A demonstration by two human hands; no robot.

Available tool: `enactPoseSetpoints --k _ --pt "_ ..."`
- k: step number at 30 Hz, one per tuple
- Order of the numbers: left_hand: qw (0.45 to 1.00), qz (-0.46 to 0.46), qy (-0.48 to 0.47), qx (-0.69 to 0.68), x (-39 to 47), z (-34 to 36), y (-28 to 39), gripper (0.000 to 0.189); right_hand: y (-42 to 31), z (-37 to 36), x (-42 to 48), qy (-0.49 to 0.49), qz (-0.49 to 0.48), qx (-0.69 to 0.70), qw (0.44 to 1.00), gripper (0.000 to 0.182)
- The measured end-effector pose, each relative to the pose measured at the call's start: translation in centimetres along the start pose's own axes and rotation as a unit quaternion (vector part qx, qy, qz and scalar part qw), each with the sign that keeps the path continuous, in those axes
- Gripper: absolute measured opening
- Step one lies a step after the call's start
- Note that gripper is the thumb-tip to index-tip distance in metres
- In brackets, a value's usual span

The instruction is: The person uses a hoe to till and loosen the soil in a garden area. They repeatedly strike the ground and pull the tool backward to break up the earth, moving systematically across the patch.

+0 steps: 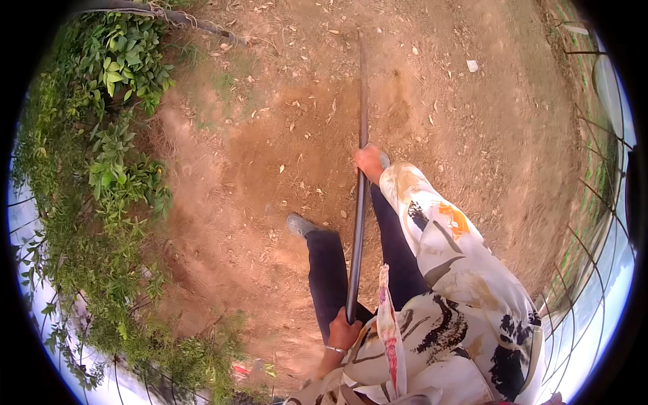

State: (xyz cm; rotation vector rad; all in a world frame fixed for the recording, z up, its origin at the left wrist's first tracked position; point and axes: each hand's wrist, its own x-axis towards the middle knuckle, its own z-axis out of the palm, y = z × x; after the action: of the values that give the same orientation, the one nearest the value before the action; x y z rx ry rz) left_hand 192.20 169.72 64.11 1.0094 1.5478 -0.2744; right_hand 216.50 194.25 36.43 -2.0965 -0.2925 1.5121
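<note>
A long, dark pole [358, 228] runs from near my waist away over the bare soil. Its far end rests on or just above the ground near the top of the view, and whether a tool head is fixed there cannot be told. My left hand [344, 330], with a bangle at the wrist, grips the pole's near end. Farther along the shaft my right hand [369, 161] is closed around it, below a patterned white sleeve. A darker patch of soil [304, 142] lies to the left of the shaft.
Leafy green bushes [111, 202] line the left side. A thick branch or pipe [192, 21] juts in at the top left. My shoes [299, 225] stand on soil strewn with dry leaves. Wire fencing [597, 192] curves along the right edge. A pale scrap [472, 66] lies at the upper right.
</note>
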Motion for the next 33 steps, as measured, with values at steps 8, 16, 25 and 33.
enactPoseSetpoints --k 8,16,25,33 --pt "0.996 -0.049 -0.076 -0.012 -8.5 -2.7 -8.2 0.038 10.8 1.4 -10.1 0.131 0.026 -0.092 0.987 0.026" --pt "0.994 -0.049 0.088 0.046 -3.3 1.7 -6.6 0.028 2.7 3.5 -5.5 0.005 0.058 0.137 0.989 0.016" --pt "0.993 -0.045 0.108 0.025 7.5 1.4 4.6 0.025 -5.1 4.7 8.9 -0.033 0.011 -0.025 0.999 0.020" --pt "0.983 -0.180 -0.016 -0.025 -10.3 -1.4 -6.9 0.045 9.7 8.1 -11.1 -0.041 0.073 0.076 0.994 0.022"
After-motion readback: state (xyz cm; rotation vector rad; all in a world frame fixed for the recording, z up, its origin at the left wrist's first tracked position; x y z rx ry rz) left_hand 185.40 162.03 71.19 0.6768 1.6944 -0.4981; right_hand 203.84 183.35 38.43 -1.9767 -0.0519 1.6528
